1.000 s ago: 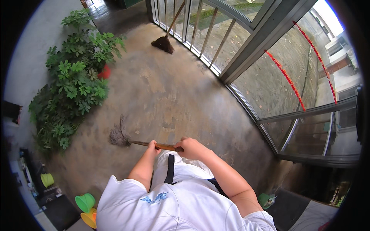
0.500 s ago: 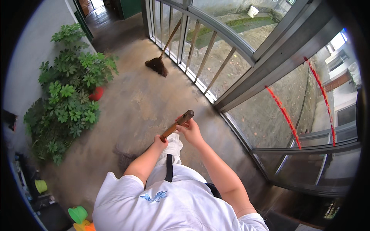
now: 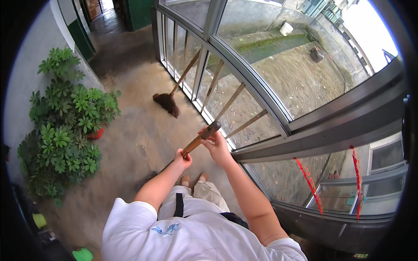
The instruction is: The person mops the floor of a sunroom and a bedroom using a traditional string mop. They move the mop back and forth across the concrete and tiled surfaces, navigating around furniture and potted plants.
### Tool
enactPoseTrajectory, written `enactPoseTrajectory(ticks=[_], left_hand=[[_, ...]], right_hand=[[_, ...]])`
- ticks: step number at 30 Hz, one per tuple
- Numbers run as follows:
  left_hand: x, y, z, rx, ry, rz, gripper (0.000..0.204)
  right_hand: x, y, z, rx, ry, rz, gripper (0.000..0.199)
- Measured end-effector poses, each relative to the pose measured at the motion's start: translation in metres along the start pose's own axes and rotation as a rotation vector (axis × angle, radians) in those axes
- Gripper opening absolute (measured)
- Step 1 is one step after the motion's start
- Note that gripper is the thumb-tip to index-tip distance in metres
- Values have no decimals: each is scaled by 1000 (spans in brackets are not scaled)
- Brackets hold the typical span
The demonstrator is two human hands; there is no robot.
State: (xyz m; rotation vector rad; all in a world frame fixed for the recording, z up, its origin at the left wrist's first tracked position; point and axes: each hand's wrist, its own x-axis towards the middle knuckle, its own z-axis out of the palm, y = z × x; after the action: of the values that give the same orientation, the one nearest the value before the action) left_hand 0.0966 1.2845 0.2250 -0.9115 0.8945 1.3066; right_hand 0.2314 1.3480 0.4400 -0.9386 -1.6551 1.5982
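Across the front of my body slants a long-handled broom (image 3: 194, 145), its wooden handle ending in a dark, rounded tip up at the right. My left hand (image 3: 183, 159) is closed round the handle lower down. Near the top end, my right hand (image 3: 216, 142) grips it with thumb and fingers. Beyond my left hand the shaft runs down behind my left forearm to a dark, bristly head on the floor, mostly hidden and partly blurred there.
Leaning on the railing of the glazed wall (image 3: 209, 41) is a second broom (image 3: 166, 104) with brown bristles. A leafy plant (image 3: 61, 135) in a red pot (image 3: 96, 132) stands along the left wall. Green items (image 3: 82, 254) lie at lower left. Concrete floor (image 3: 135, 126) runs toward a doorway.
The view has shifted, showing more yard through the glass and my feet below. Both hands keep their grip on the broom. Its dark head shows slightly nearer my left forearm.
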Motion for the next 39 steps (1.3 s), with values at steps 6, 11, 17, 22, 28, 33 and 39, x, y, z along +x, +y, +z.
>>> enactPoseTrajectory(ticks=[6,11,17,22,28,33,39], left_hand=[[44,14,130,96,-301,-169,22],[86,13,229,157,-292,-163,32],[129,16,308,289,-152,-223,35],[148,13,333,653,-10,-231,51],[184,65,356,1616,-46,310,24],[190,166,424,1833,91,691,46],[260,274,508,1796,-220,1308,91]], right_hand=[[112,-17,-58,66,125,-64,37],[200,-9,-101,142,217,-166,34],[270,11,-128,109,437,-124,38],[293,22,-144,-181,572,-61,47],[330,29,-165,-251,578,75,60],[355,25,-145,62,704,170,57],[386,22,-101,150,859,120,68]])
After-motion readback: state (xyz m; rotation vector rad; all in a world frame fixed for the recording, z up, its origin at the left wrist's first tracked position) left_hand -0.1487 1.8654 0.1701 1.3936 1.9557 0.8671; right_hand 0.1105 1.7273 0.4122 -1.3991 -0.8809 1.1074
